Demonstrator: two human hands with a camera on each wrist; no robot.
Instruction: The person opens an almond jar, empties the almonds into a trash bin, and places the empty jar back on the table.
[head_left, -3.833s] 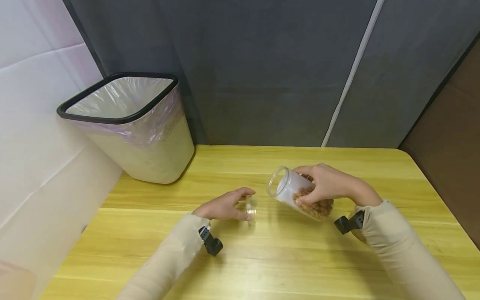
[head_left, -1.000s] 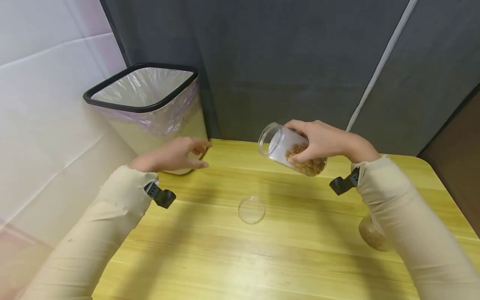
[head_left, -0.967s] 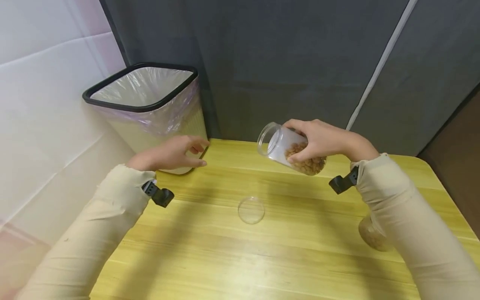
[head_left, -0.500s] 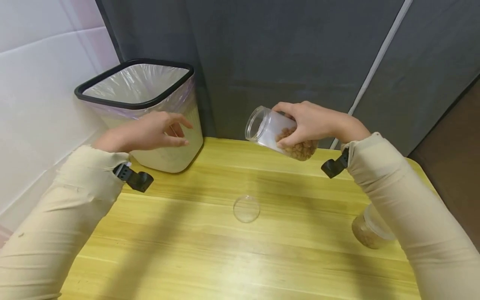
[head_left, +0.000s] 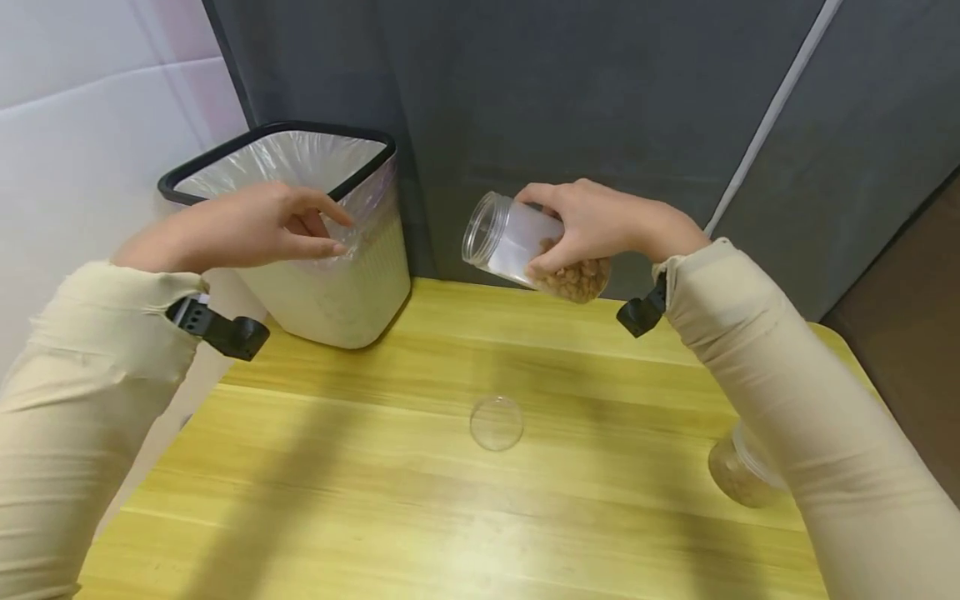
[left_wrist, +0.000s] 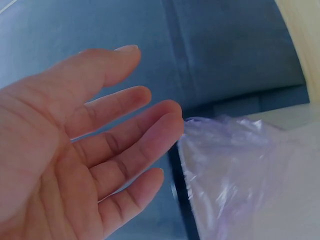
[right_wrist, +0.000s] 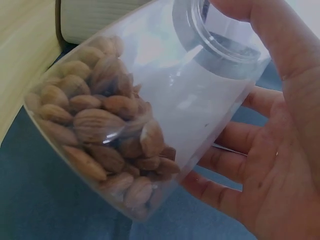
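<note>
Right hand up in the air above the far side of the table, fingers and thumb curled round a clear jar. Jar see-through plastic, tipped on its side, open mouth pointing left toward the bin, no lid on. Brown almonds piled in the bottom end of the jar, long and wrinkly, filling less than half. Rest of the jar bare and a bit cloudy. From the right wrist view, thumb near the neck, fingers under the jar body.

Left hand held up at the near rim of the bin, holding nothing, fingers loosely spread. From the left wrist view, fingertips right beside the crinkly purple bag, maybe just touching; hard to tell. Thumb apart from the fingers.

Bin pale, with a black rim and a thin purple bag inside, standing at the far left corner of the table. Well apart from the jar, with a gap between the jar mouth and the bin.

Round clear lid lying flat in the middle of the yellow wooden table, under and in front of the jar. Another jar with something brown in it on the table at the right, partly hidden behind the right sleeve. Grey cloth wall behind.
</note>
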